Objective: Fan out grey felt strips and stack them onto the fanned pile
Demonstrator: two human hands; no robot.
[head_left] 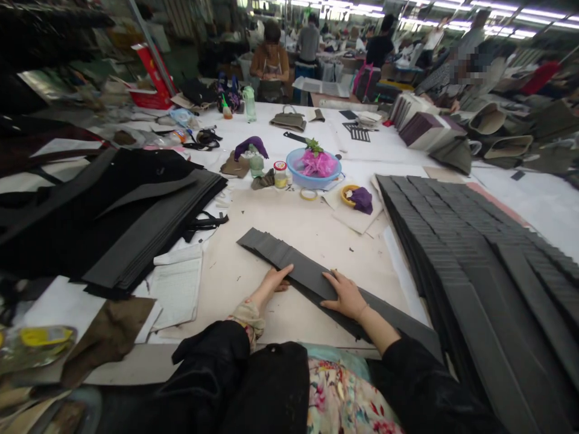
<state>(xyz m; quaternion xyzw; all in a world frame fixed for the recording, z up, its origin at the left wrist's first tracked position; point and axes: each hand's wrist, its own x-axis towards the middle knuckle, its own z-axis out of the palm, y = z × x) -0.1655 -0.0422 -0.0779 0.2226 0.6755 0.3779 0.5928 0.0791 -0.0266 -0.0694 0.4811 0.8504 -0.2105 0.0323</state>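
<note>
A stack of long dark grey fabric strips (312, 268), fanned at its far left end, lies slantwise before me. My left hand (274, 282) grips its near edge, thumb on top and fingers partly hidden beneath. Farther right, my right hand (346, 296) spans the strips from above, its fingertips by the far edge and its thumb by the near one. The strips' right end runs under my right forearm.
Many layered grey strips (456, 259) cover the right side. Dark cloth panels (149, 211) are piled at left, near papers (176, 286). Beyond my hands stand a blue basin (296, 175), a jar (280, 175) and a yellow bowl (347, 194). Other people work farther back.
</note>
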